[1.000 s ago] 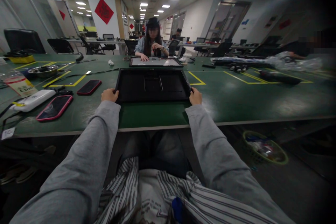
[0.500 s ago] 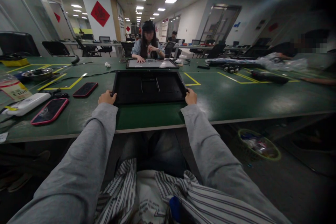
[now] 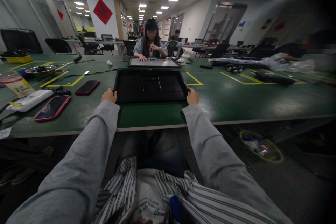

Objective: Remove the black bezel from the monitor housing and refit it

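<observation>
A wide black rectangular panel with a raised rim [image 3: 168, 91] is in front of me at the green table [image 3: 223, 105]. Two thin metal strips and a dark bracket show in its middle. My left hand [image 3: 109, 95] grips the panel's left edge near the front corner, fingers closed on the rim. On the opposite side, my right hand [image 3: 193, 96] is closed on the right edge. Just beyond the panel lies a second framed panel with a pale surface [image 3: 162, 62], and another person's hand [image 3: 142, 57] rests on it.
Left of me are two red-edged phones [image 3: 87, 87], a white power bank [image 3: 33, 100], a labelled bottle [image 3: 17, 84] and a metal bowl [image 3: 40, 71]. Plastic wrap [image 3: 288, 63] lies at the right. A basket [image 3: 273, 160] stands on the floor below the table's right side.
The view has shifted slightly, moving the scene a little to the right in the picture. Both hands keep hold of the black panel.
</observation>
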The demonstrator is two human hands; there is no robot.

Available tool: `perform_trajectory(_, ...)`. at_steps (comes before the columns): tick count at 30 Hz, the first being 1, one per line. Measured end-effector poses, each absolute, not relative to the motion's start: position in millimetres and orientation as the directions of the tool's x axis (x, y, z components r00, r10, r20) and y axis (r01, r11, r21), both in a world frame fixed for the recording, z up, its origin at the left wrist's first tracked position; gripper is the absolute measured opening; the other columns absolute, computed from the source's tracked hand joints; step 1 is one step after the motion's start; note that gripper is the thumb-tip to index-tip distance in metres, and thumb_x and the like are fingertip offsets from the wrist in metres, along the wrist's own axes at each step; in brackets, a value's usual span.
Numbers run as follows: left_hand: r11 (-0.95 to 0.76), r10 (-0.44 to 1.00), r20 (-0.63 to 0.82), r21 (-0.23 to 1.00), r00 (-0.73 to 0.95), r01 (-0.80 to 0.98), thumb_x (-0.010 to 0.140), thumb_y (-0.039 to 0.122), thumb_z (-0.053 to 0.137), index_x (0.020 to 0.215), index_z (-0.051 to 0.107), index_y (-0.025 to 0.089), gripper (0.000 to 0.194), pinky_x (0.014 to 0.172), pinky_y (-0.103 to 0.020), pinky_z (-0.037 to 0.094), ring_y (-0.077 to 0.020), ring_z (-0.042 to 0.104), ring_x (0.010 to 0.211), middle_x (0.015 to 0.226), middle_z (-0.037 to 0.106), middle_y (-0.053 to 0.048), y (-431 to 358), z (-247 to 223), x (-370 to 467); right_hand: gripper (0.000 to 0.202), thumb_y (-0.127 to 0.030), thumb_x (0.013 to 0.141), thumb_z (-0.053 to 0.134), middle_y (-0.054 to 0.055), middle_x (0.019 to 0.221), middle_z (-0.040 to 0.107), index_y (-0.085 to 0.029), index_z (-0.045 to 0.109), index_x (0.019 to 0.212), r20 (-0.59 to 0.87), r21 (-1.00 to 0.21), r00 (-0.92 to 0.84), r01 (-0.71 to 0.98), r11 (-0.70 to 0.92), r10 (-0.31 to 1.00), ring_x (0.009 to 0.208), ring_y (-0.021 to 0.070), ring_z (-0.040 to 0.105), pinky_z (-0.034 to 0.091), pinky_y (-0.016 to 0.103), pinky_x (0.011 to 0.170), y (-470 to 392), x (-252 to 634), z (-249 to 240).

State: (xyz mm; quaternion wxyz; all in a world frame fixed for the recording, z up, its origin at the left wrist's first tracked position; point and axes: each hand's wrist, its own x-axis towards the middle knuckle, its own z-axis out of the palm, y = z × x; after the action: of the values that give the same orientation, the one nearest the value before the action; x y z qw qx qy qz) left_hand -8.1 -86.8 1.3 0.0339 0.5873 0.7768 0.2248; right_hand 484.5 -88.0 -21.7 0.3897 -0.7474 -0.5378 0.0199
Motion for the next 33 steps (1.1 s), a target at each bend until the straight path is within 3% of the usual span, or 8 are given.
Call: perform_trajectory(33, 0.217, 0.921, 0.224, 0.386, -0.319, 0.897, 0.096, 0.043, 0.046, 0.131, 0.057, 0.016, 0.045, 0.101, -0.047, 0.046, -0.0353, 0.060, 0.121, 0.126, 0.067, -0.021, -89.5, 4.3, -13.1, 0.051, -0.018, 0.093, 0.045, 0.016, 0.128, 0.069, -0.018, 0.058, 0.142, 0.379, -0.602, 0.427, 0.787, -0.132, 0.821, 0.122, 0.0294, 0.061, 0.045, 0.047, 0.107, -92.3, 480.8, -18.9)
